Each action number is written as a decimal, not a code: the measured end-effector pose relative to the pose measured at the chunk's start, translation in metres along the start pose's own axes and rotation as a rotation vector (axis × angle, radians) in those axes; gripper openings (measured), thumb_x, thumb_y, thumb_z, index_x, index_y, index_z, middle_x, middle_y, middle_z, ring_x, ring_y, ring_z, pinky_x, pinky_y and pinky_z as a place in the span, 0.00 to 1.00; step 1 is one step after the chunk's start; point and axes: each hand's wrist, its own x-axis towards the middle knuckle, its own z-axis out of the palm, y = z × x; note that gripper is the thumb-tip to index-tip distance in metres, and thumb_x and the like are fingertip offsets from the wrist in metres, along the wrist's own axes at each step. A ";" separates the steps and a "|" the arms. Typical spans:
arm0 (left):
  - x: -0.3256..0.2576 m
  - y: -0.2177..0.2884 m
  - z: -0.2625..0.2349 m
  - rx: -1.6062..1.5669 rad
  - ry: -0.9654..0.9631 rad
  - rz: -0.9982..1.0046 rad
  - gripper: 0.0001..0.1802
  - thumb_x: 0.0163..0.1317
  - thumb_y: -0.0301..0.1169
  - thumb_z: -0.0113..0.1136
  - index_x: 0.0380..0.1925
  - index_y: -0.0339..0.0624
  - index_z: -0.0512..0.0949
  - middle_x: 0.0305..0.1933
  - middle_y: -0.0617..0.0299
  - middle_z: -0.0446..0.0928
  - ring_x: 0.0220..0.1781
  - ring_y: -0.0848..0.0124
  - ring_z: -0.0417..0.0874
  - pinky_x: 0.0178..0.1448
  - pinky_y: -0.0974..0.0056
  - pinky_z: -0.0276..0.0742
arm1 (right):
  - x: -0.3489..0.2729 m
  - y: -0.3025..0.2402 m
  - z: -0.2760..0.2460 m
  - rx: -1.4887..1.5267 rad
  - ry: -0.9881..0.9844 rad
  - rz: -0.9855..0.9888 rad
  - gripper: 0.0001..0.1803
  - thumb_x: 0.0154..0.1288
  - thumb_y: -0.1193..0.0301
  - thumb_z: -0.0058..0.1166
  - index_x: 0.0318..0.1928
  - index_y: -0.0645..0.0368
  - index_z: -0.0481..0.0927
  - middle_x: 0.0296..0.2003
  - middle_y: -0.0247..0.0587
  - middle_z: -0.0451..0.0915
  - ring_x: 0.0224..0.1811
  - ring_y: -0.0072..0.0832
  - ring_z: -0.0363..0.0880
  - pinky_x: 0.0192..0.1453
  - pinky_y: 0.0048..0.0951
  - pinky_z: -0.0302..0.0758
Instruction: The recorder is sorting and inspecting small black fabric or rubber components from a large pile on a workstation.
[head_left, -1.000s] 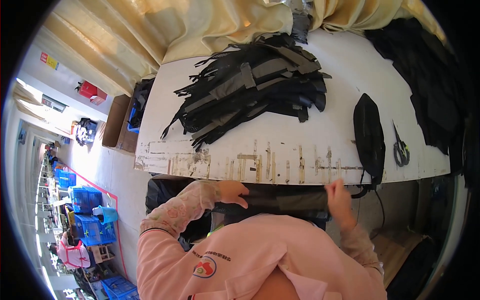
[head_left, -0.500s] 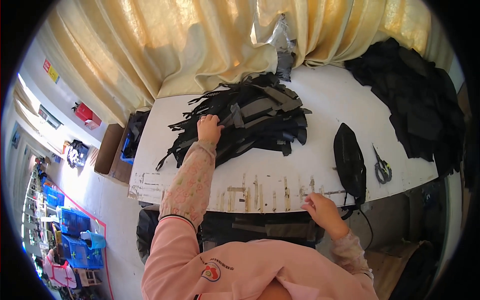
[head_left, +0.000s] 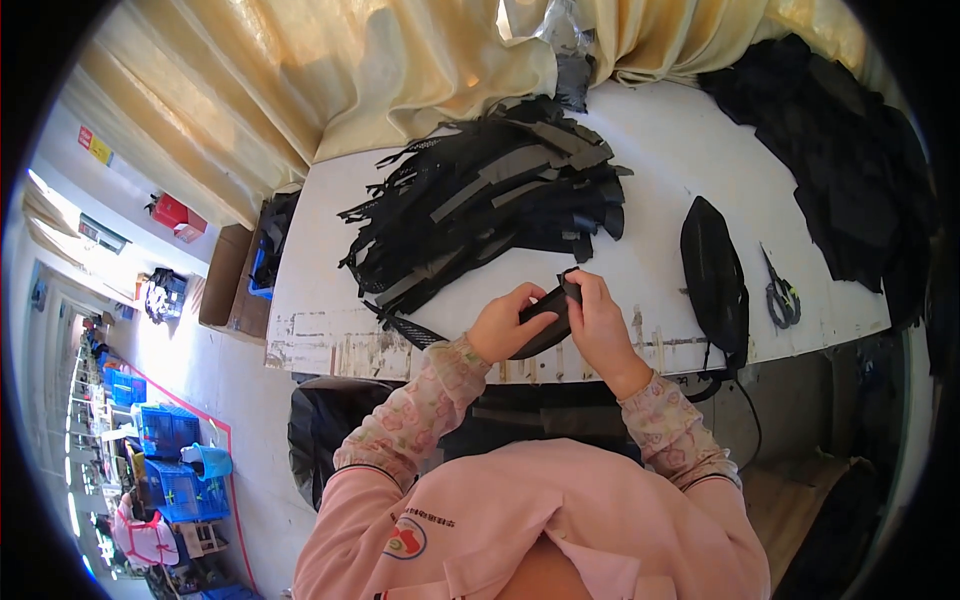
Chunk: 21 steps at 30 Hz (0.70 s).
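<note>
Between my two hands, over the near edge of the white table, is a black fabric strip [head_left: 545, 318]. My left hand [head_left: 508, 322] pinches it with thumb and fingers, and a mesh end trails out to the left beside that wrist. My right hand [head_left: 598, 325] grips the strip's upper end, fingers closed around it. Just beyond my hands lies a fanned pile of black and dark grey fabric strips [head_left: 480, 195], some of them mesh at the left ends.
To the right lie a long black pouch-like item [head_left: 713, 280] with a cord and black-handled scissors [head_left: 780, 290]. A large heap of black fabric [head_left: 850, 180] covers the far right of the table [head_left: 650, 140]. Yellow curtains [head_left: 230, 90] hang behind; a cardboard box [head_left: 235, 280] stands at left.
My left hand has come back from the pile to the near edge with a black strip. My right hand has moved left and up and now holds it too.
</note>
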 end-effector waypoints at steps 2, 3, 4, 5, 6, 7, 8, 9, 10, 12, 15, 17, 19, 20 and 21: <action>-0.001 -0.001 0.008 0.018 0.008 -0.007 0.15 0.55 0.31 0.65 0.40 0.38 0.74 0.28 0.56 0.77 0.29 0.68 0.78 0.36 0.65 0.74 | -0.007 0.003 0.004 -0.025 -0.006 -0.013 0.21 0.59 0.76 0.54 0.53 0.56 0.66 0.45 0.54 0.74 0.37 0.52 0.78 0.37 0.42 0.76; -0.001 -0.001 0.012 0.039 0.013 -0.005 0.15 0.55 0.34 0.65 0.37 0.38 0.74 0.26 0.55 0.77 0.28 0.64 0.79 0.34 0.64 0.73 | -0.010 0.004 0.004 -0.066 -0.022 -0.020 0.19 0.60 0.76 0.53 0.51 0.56 0.67 0.41 0.53 0.76 0.35 0.50 0.79 0.35 0.41 0.76; 0.000 -0.004 0.016 0.037 0.013 -0.007 0.15 0.55 0.34 0.65 0.37 0.38 0.74 0.26 0.55 0.77 0.28 0.64 0.79 0.34 0.64 0.73 | -0.011 0.004 0.005 -0.109 -0.035 -0.029 0.16 0.61 0.76 0.51 0.50 0.55 0.68 0.36 0.51 0.78 0.33 0.49 0.79 0.33 0.40 0.76; 0.001 -0.011 0.021 0.006 0.023 0.027 0.13 0.55 0.33 0.66 0.34 0.38 0.74 0.25 0.56 0.76 0.26 0.64 0.77 0.32 0.64 0.72 | -0.012 0.007 0.004 -0.109 -0.037 -0.028 0.16 0.61 0.76 0.51 0.50 0.55 0.68 0.36 0.51 0.78 0.33 0.49 0.79 0.33 0.40 0.76; 0.002 -0.015 0.024 -0.023 0.033 0.062 0.12 0.54 0.33 0.66 0.31 0.38 0.74 0.23 0.56 0.75 0.24 0.65 0.75 0.31 0.64 0.71 | -0.013 0.010 0.002 -0.152 -0.066 -0.083 0.13 0.61 0.75 0.51 0.47 0.55 0.70 0.32 0.48 0.79 0.31 0.46 0.80 0.30 0.39 0.76; 0.000 -0.012 0.026 -0.025 0.029 0.061 0.12 0.54 0.33 0.66 0.31 0.38 0.74 0.23 0.56 0.75 0.24 0.65 0.75 0.31 0.64 0.71 | -0.012 0.011 -0.001 -0.197 -0.094 -0.134 0.10 0.61 0.75 0.51 0.44 0.54 0.71 0.28 0.45 0.79 0.29 0.44 0.80 0.28 0.38 0.75; -0.002 -0.009 0.028 -0.027 0.023 0.045 0.12 0.54 0.32 0.66 0.30 0.38 0.73 0.23 0.56 0.75 0.23 0.65 0.74 0.31 0.63 0.71 | -0.010 0.010 -0.005 -0.198 -0.094 -0.130 0.10 0.61 0.75 0.51 0.44 0.54 0.71 0.28 0.45 0.79 0.29 0.44 0.80 0.28 0.38 0.75; -0.003 -0.007 0.029 -0.028 0.018 0.028 0.11 0.54 0.32 0.65 0.28 0.38 0.73 0.22 0.57 0.74 0.23 0.65 0.73 0.31 0.63 0.71 | -0.008 0.010 -0.011 -0.229 -0.144 -0.175 0.08 0.61 0.74 0.52 0.41 0.54 0.72 0.25 0.43 0.79 0.27 0.42 0.80 0.27 0.37 0.75; -0.004 -0.006 0.030 -0.029 0.015 0.027 0.11 0.54 0.32 0.65 0.28 0.38 0.73 0.22 0.57 0.74 0.23 0.65 0.73 0.31 0.63 0.71 | -0.006 0.006 -0.016 -0.259 -0.195 -0.220 0.05 0.60 0.74 0.52 0.38 0.54 0.73 0.22 0.41 0.78 0.25 0.39 0.80 0.25 0.36 0.74; -0.007 -0.006 0.031 -0.032 0.024 0.030 0.10 0.55 0.30 0.66 0.28 0.37 0.73 0.22 0.63 0.73 0.24 0.77 0.70 0.30 0.69 0.69 | -0.002 0.005 -0.021 -0.272 -0.218 -0.247 0.05 0.60 0.73 0.53 0.36 0.53 0.73 0.22 0.40 0.78 0.24 0.39 0.79 0.25 0.36 0.73; -0.009 -0.001 0.030 0.014 0.019 0.022 0.09 0.55 0.28 0.65 0.27 0.38 0.73 0.22 0.59 0.75 0.23 0.70 0.73 0.30 0.65 0.71 | 0.003 0.001 -0.024 -0.356 -0.229 -0.276 0.04 0.58 0.72 0.54 0.33 0.54 0.73 0.21 0.41 0.77 0.23 0.39 0.78 0.24 0.34 0.73; -0.013 0.009 0.032 0.150 0.042 0.170 0.08 0.54 0.27 0.64 0.27 0.39 0.73 0.24 0.58 0.75 0.24 0.65 0.75 0.31 0.63 0.71 | 0.005 0.003 -0.023 -0.428 -0.216 -0.270 0.05 0.57 0.71 0.55 0.31 0.56 0.73 0.21 0.42 0.77 0.22 0.39 0.78 0.24 0.34 0.72; -0.018 0.014 0.034 0.286 0.062 0.318 0.07 0.53 0.26 0.64 0.27 0.39 0.73 0.25 0.56 0.75 0.25 0.60 0.77 0.32 0.60 0.72 | 0.004 0.015 -0.018 -0.190 -0.082 -0.077 0.07 0.57 0.70 0.54 0.26 0.58 0.73 0.19 0.40 0.75 0.18 0.34 0.75 0.23 0.32 0.71; -0.020 0.014 0.034 0.356 0.040 0.390 0.07 0.52 0.25 0.63 0.27 0.39 0.73 0.26 0.55 0.75 0.28 0.56 0.77 0.33 0.59 0.72 | 0.001 0.022 -0.018 -0.189 -0.081 -0.073 0.07 0.57 0.70 0.54 0.26 0.58 0.73 0.19 0.40 0.75 0.18 0.34 0.75 0.23 0.32 0.71; -0.022 0.014 0.034 0.425 0.017 0.464 0.06 0.52 0.24 0.62 0.27 0.39 0.74 0.28 0.54 0.75 0.31 0.52 0.77 0.34 0.58 0.73 | -0.003 0.029 -0.018 0.206 -0.155 0.276 0.07 0.58 0.70 0.52 0.26 0.59 0.73 0.18 0.38 0.74 0.18 0.30 0.73 0.24 0.30 0.70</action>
